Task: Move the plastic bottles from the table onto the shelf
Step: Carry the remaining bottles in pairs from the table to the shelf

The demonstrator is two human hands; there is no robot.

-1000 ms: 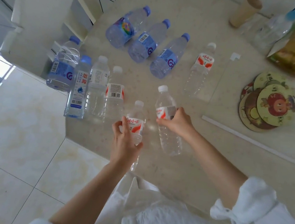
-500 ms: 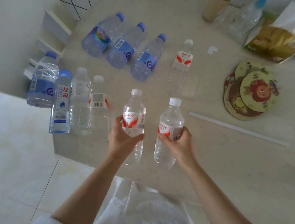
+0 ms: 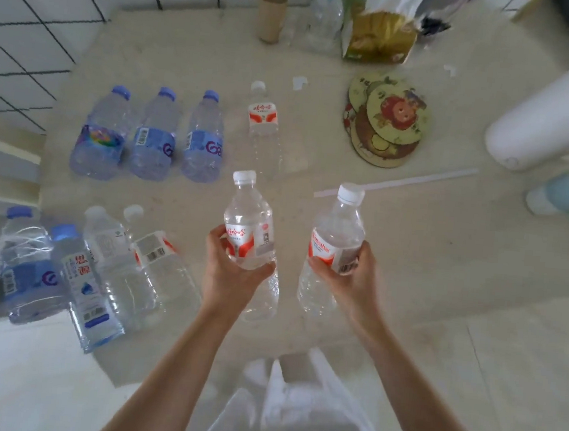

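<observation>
Nearest to the camera, the left hand (image 3: pixel 233 272) grips a clear bottle with a red and white label (image 3: pixel 252 236), the fingers curled round its middle. Just beside it, the right hand (image 3: pixel 348 279) grips a second clear bottle with a red label (image 3: pixel 337 240) in the same way. Both bottles have white caps, stand nearly upright and are lifted above the table (image 3: pixel 411 247), apart from each other.

To the left, near the table edge, four bottles lie close together in a row: a blue-capped bottle with a blue label (image 3: pixel 27 272), a slim blue-capped bottle with red characters (image 3: pixel 86 284), a clear bottle with a white cap (image 3: pixel 114 255) and a red-labelled bottle (image 3: pixel 165 263) touching it.

Further on the table three blue-capped bottles (image 3: pixel 152 135) lie side by side, and one more bottle with a red label (image 3: pixel 264 134) lies just to the right of them. A long white strip (image 3: pixel 413 182) lies behind the held bottles. Round coasters with a cartoon picture (image 3: pixel 388 117) are stacked to the right.

At the far edge, near the tiled wall (image 3: pixel 35 21), stand a brown cardboard tube (image 3: pixel 271 14), a clear spray bottle (image 3: pixel 324 23) and a yellow packet (image 3: pixel 377 38). The shelf does not show clearly.
</observation>
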